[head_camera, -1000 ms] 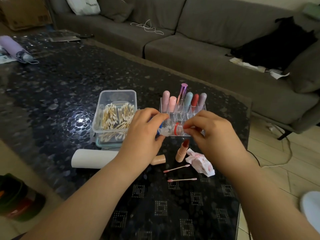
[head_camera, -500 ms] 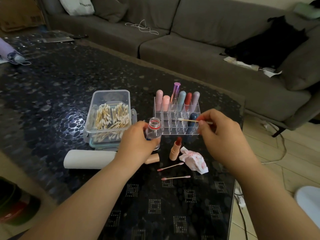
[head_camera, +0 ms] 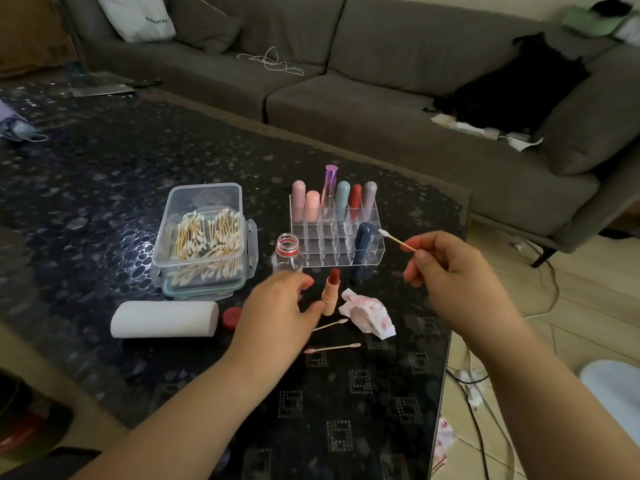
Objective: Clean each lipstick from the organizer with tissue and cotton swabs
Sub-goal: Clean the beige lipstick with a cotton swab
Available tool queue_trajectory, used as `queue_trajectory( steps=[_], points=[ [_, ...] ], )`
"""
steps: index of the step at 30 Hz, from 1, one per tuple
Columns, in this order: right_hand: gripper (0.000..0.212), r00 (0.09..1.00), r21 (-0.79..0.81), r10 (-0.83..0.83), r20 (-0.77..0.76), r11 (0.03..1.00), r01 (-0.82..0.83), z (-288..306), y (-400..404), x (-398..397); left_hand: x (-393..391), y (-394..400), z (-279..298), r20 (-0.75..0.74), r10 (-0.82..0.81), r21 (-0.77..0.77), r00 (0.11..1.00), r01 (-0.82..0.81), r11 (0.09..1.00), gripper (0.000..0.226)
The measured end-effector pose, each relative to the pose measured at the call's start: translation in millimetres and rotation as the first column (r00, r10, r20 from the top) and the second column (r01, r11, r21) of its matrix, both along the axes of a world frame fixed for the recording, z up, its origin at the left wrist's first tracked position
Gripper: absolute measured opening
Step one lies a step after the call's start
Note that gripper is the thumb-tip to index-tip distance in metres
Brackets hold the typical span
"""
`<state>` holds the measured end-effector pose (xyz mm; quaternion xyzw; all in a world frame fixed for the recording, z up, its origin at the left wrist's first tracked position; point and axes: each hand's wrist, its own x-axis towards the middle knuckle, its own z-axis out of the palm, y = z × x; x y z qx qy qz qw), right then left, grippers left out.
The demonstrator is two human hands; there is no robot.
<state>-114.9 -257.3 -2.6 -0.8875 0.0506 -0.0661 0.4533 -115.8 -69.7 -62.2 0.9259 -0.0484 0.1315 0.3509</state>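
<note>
Head view, left to right:
- tissue roll (head_camera: 164,319) lying on table (head_camera: 86,188), swab box (head_camera: 205,241) behind
- left hand (head_camera: 277,311), fingers loosely spread, grasping nothing, beside uncapped lipstick (head_camera: 330,287)
- open bottle (head_camera: 287,252) before organizer (head_camera: 337,237)
- stained tissue (head_camera: 369,313), two used swabs (head_camera: 331,348) nearby
- right hand (head_camera: 450,275) pinching cotton swab (head_camera: 394,239)

Purple umbrella (head_camera: 14,128) cut off by the left edge. Base of the small open bottle (head_camera: 287,252) hidden behind the left hand (head_camera: 277,306). Print on the white bag (head_camera: 138,15) too blurred to read.
</note>
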Motion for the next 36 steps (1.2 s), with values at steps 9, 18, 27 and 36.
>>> queue_trajectory(
  steps=[9,18,27,36],
  points=[
    [0.022,0.998,0.049,0.030,-0.046,0.998,-0.027,-1,-8,-9,10,-23,-10,-0.113,0.019,0.032,0.993,-0.015,0.999,0.016],
    [0.025,0.995,0.089,0.093,-0.020,0.992,-0.091,4,-4,-11,13,-24,0,-0.114,-0.040,-0.142,0.993,0.023,0.990,0.010],
    [0.019,0.962,0.071,0.217,0.165,0.970,-0.231,26,15,-21,-6,3,35,-0.137,-0.250,-0.666,0.959,0.098,0.739,0.014],
    [0.013,0.917,-0.092,0.264,0.298,0.964,-0.248,37,37,-30,-21,27,37,-0.108,-0.306,-0.762,0.946,0.119,0.636,0.032]
  ],
)
